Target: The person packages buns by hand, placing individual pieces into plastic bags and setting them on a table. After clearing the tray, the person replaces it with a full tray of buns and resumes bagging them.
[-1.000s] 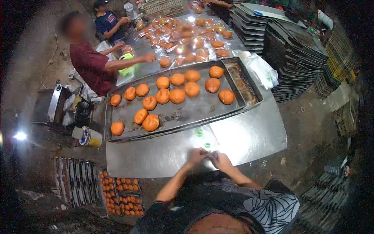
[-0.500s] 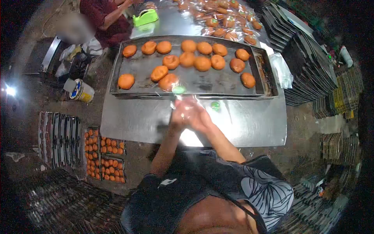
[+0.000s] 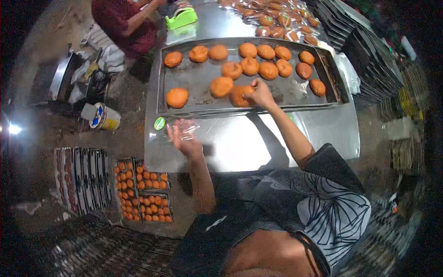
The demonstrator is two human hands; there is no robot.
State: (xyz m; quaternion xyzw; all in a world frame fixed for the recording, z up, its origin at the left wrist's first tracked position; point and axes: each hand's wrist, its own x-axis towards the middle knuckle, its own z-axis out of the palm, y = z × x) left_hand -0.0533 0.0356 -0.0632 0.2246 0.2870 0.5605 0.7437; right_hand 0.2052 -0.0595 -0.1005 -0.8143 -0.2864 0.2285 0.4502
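Observation:
My right hand [image 3: 261,94] reaches over the front rim of a metal tray [image 3: 286,94] and pinches the right side of a round brown bun [image 3: 239,96]. Another bun [image 3: 222,87] lies just left of it, and several more sit in rows behind. Low in front of the tray, over the table's left part, my left hand [image 3: 186,138] holds a clear plastic bag [image 3: 188,129] with a green round label [image 3: 159,123] on its left end. Glare on the plastic partly hides the fingers.
Bagged buns [image 3: 286,21] lie at the back of the metal table [image 3: 323,134]. A green tape dispenser [image 3: 182,19] stands back left, near a person in a dark red shirt [image 3: 122,23]. Stacked trays [image 3: 360,64] rise at right; trays of buns [image 3: 154,207] sit low at left.
My hands have separated. The right went forward to a bun in the tray; the left moved leftward with the labelled bag. The view has shifted, moving the tray rightward in frame.

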